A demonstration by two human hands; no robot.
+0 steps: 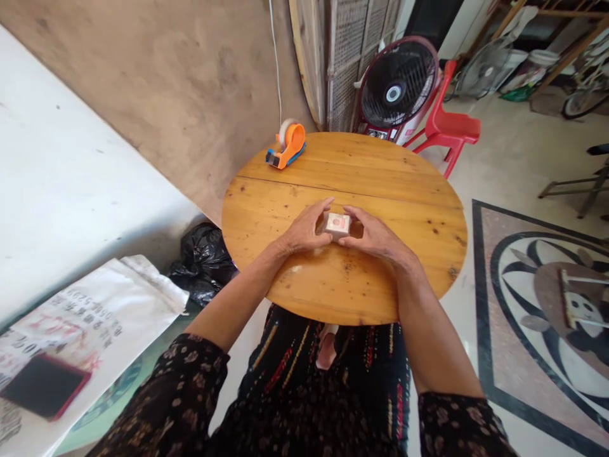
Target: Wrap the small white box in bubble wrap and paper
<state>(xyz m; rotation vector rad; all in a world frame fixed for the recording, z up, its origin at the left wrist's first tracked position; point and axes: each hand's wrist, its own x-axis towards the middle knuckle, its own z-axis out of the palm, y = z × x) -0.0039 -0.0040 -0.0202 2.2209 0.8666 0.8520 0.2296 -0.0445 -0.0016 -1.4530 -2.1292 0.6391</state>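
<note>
A small white box with a red print on its top sits near the middle of the round wooden table. Both hands curve around it from opposite sides. My left hand has its thumb at the near left corner of the box and its fingers by the far left side. On the other side, my right hand puts its thumb at the near right corner and its fingertips by the far edge. The box's underside is hidden.
An orange tape dispenser stands at the table's back left edge. Behind the table are a fan and a red chair. A black plastic bag lies at left, near a white sack with a dark red-edged object.
</note>
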